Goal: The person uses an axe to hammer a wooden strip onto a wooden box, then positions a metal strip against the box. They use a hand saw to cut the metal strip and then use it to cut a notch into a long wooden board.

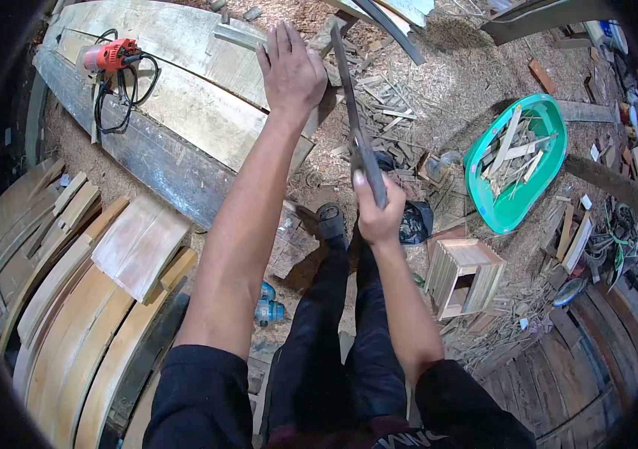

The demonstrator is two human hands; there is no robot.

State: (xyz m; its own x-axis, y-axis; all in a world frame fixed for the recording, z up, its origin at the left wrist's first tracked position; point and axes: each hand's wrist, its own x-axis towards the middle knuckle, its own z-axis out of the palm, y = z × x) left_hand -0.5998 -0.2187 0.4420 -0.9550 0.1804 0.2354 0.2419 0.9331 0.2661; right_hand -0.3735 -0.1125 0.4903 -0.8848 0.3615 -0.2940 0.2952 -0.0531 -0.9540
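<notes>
My right hand [379, 209] is wrapped around the handle of a handsaw [350, 101], its narrow dark blade pointing away from me. The blade's far end is close to the end of a wooden strip [236, 35] lying across the workbench planks [199, 97]. My left hand [292, 75] lies flat over that strip with fingers stretched forward, hiding part of it. Just right of the blade, offcuts [394, 112] are scattered on the sawdust floor.
A red power tool [111, 56] with a coiled black cord sits on the bench. On the right stand a green basin [517, 213] of wood scraps and a small wooden box [472, 258]. Stacked boards [87, 337] fill the lower left. A blue tool [268, 308] lies by my feet.
</notes>
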